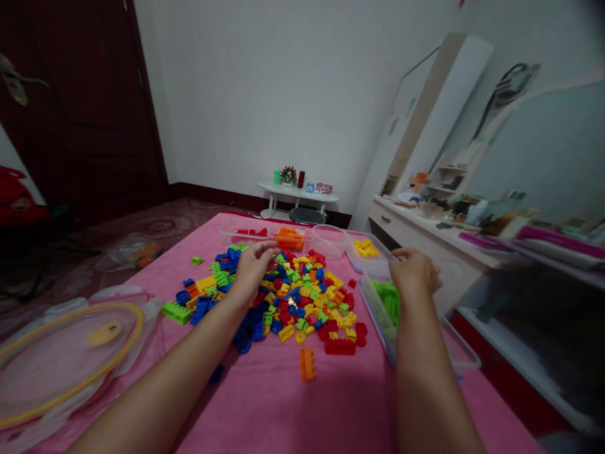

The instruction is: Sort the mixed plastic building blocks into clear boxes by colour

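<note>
My left hand (pixel 255 268) reaches over the far left part of a big pile of toy building bricks (pixel 302 290) in blue, yellow, green, red and orange. Its fingers are loosely bent and apart, and no brick shows in them. My right hand (pixel 414 271) is above a clear plastic box (pixel 378 315) that holds green bricks (pixel 390 299). The right fingers are curled in, and whatever they may hold is hidden. Nearer me, a lone orange brick (pixel 307 364) stands apart on the pink cloth (pixel 350 403).
Behind the pile stand clear boxes with red bricks (pixel 253 233), orange bricks (pixel 289 238) and yellow bricks (pixel 366 248), plus a round clear tub (pixel 329 241). A clear lid with a yellow ring (pixel 137 328) lies at left. A cluttered dresser (pixel 425 221) stands to the right.
</note>
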A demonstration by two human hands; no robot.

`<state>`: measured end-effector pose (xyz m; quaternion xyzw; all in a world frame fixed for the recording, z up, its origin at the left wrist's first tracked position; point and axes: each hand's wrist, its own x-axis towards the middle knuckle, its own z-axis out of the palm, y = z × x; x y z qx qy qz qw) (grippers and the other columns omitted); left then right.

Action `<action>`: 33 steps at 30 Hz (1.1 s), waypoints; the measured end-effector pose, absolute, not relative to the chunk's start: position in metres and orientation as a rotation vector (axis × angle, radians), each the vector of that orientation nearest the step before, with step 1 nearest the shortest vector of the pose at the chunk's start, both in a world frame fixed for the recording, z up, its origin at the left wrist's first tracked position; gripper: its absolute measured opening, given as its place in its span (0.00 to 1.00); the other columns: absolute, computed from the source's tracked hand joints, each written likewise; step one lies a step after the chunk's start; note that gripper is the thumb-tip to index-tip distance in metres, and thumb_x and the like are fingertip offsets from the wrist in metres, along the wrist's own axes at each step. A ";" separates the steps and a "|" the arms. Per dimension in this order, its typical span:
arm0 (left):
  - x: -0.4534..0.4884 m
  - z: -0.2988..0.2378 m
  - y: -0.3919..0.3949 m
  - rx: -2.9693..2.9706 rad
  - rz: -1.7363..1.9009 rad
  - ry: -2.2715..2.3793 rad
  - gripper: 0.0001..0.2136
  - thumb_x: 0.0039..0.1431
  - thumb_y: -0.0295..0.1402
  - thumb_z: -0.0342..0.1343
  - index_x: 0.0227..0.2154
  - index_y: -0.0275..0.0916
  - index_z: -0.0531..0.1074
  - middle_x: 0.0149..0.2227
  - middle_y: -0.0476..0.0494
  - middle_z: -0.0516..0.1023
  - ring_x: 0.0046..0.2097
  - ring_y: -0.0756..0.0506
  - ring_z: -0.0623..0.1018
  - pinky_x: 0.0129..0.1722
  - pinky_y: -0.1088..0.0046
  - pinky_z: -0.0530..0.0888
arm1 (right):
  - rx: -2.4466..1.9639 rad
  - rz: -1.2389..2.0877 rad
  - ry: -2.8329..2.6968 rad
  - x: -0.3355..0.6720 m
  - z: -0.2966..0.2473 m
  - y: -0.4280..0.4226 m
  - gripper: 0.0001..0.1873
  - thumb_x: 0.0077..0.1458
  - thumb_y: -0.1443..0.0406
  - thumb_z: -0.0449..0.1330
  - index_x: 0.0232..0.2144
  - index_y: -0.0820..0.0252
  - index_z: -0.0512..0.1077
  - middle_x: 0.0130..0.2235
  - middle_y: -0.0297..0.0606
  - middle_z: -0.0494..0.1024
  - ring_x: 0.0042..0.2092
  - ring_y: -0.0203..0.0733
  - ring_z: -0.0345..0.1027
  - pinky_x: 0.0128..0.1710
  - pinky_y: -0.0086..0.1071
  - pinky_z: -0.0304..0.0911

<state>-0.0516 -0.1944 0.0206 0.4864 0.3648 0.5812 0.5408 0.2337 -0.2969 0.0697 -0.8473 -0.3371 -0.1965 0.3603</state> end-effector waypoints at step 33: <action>-0.120 0.022 -0.165 1.835 0.691 1.308 0.17 0.19 0.12 0.65 0.06 0.42 0.67 0.10 0.51 0.66 0.26 0.42 0.75 0.36 0.70 0.73 | -1.925 0.036 -2.145 0.076 0.020 -0.250 0.08 0.51 0.63 0.58 0.35 0.56 0.74 0.34 0.38 0.78 0.35 0.43 0.70 0.30 0.31 0.53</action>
